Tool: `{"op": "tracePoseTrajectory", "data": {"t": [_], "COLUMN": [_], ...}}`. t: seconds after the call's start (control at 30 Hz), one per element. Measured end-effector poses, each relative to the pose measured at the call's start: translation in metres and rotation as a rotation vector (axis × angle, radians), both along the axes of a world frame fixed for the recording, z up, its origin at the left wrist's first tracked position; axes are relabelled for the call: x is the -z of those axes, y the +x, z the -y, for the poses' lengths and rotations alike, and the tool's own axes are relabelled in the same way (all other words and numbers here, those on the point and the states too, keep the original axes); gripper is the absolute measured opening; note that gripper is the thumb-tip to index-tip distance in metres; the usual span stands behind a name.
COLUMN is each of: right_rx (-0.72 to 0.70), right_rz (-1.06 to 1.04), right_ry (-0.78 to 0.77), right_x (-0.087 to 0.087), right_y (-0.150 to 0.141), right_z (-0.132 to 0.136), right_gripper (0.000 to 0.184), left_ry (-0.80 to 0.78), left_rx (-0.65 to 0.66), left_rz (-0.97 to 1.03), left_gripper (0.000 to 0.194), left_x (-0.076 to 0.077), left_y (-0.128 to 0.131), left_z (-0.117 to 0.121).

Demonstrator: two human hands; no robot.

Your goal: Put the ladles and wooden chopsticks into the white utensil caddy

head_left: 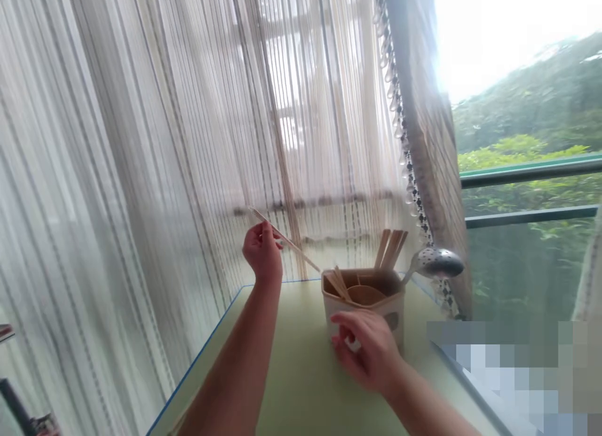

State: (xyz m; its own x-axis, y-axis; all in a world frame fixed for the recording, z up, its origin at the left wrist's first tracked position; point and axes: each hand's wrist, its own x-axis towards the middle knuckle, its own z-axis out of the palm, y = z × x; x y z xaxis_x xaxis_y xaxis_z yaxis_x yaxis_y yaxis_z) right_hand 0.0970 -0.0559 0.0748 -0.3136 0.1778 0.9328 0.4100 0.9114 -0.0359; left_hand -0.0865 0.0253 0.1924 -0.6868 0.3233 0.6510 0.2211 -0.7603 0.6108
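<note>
My left hand is closed in a pinch around a slim wooden chopstick, held slanting above the table. Its lower right end comes close to the rim of a white and brown utensil holder; I cannot tell whether they touch. Short wooden sticks lean in the holder's left compartment, and flat-ended wooden chopsticks stand at its back right. A slotted metal spoon leans out on the right. In front of the holder is my right hand, fingers curved with a gap between thumb and forefinger.
The holder stands on a pale green table with a blue edge. Behind it hang striped sheer curtains. To the right, a dark railing crosses a window view of trees. Part of the lower right is pixelated.
</note>
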Motion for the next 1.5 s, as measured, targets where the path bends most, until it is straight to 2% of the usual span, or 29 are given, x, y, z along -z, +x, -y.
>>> {"op": "tracePoseTrajectory", "data": {"t": [0.13, 0.27, 0.4, 0.47, 0.53, 0.6, 0.67, 0.73, 0.8, 0.87, 0.93, 1.03, 1.13, 1.27, 1.37, 1.5], "right_rx": [0.005, -0.060, -0.031, 0.021, 0.084, 0.177, 0.332, 0.445, 0.485, 0.467, 0.460, 0.440, 0.371, 0.316, 0.343, 0.277], "right_rz": [0.017, -0.016, 0.013, -0.045, -0.123, -0.116, -0.122, 0.021, 0.206, 0.238, 0.158, 0.081, 0.116, 0.220, 0.201, 0.152], "right_ry": [0.010, -0.032, 0.019, -0.010, -0.158, -0.354, -0.443, -0.565, -0.747, -0.787, -0.706, -0.556, -0.488, -0.494, -0.500, -0.490], "right_x": [-0.001, 0.000, -0.008, -0.021, -0.043, -0.071, -0.099, -0.121, -0.134, -0.136, -0.132, -0.124, -0.118, -0.110, -0.104, -0.098], "right_y": [0.001, 0.005, 0.014, 0.020, 0.024, 0.025, 0.024, 0.020, 0.014, 0.010, 0.007, 0.007, 0.007, 0.000, -0.006, -0.011], "right_z": [0.002, 0.001, 0.004, 0.005, 0.000, -0.012, -0.031, -0.052, -0.071, -0.083, -0.088, -0.090, -0.092, -0.098, -0.105, -0.114], "right_gripper": [0.024, 0.022, 0.020, 0.019, 0.019, 0.029, 0.038, 0.032, 0.024, 0.026, 0.025, 0.023, 0.022, 0.018, 0.019, 0.019], "left_ry": [-0.064, -0.120, -0.223, -0.310, -0.423, -0.533, -0.599, -0.614, -0.618, -0.652, -0.700, -0.757, -0.782, -0.781, -0.814, -0.837], "left_rx": [0.027, 0.043, -0.086, -0.078, 0.034, 0.182, 0.286, 0.339, 0.394, 0.477, 0.524, 0.497, 0.491, 0.436, 0.447, 0.487], "left_rz": [-0.046, -0.218, -0.446, -0.624, -0.768, -0.819, -0.807, -0.796, -0.790, -0.784, -0.780, -0.804, -0.852, -0.897, -0.891, -0.844], "left_gripper": [0.032, 0.031, 0.027, 0.024, 0.023, 0.022, 0.021, 0.021, 0.020, 0.019, 0.019, 0.022, 0.024, 0.023, 0.018, 0.017], "left_x": [0.013, 0.025, 0.029, 0.029, 0.030, 0.032, 0.035, 0.038, 0.041, 0.042, 0.043, 0.047, 0.050, 0.052, 0.050, 0.049], "left_y": [0.015, 0.022, 0.020, 0.017, 0.013, 0.009, 0.006, 0.006, 0.007, 0.009, 0.011, 0.015, 0.019, 0.021, 0.019, 0.014], "left_z": [-0.017, -0.024, -0.021, -0.020, -0.022, -0.027, -0.031, -0.034, -0.034, -0.032, -0.030, -0.030, -0.032, -0.031, -0.030, -0.030]}}
